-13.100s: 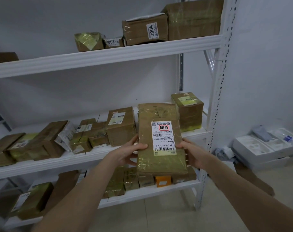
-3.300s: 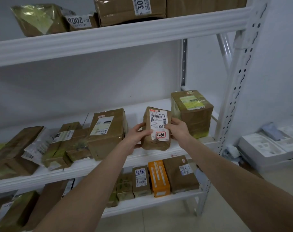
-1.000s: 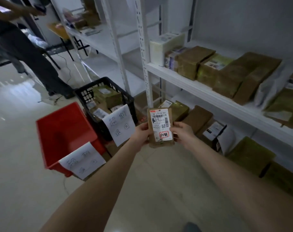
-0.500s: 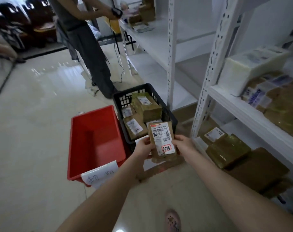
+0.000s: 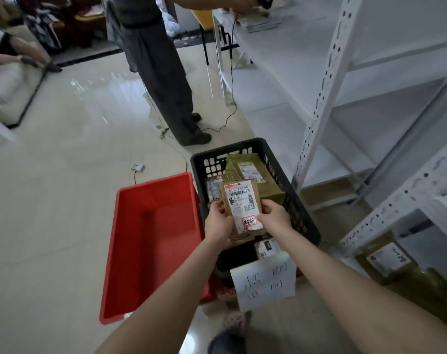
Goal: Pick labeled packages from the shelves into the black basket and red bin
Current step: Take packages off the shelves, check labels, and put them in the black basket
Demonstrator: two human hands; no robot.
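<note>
Labeled package (image 5: pixel 243 208), pinched at 9 o'clock by left hand (image 5: pixel 218 222) and 3 o'clock by right hand (image 5: pixel 274 217), hangs over black basket (image 5: pixel 303 215); should lower it label-up onto parcels (image 5: pixel 253 175) inside, releasing both sides together.

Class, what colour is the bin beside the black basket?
The bin is red; the head view shows it best.

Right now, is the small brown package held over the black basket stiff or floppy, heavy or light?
Probably stiff: the package looks flat, though the left hand and right hand pinch only its lower half. Likely light: a fingertip hold suffices.
</note>
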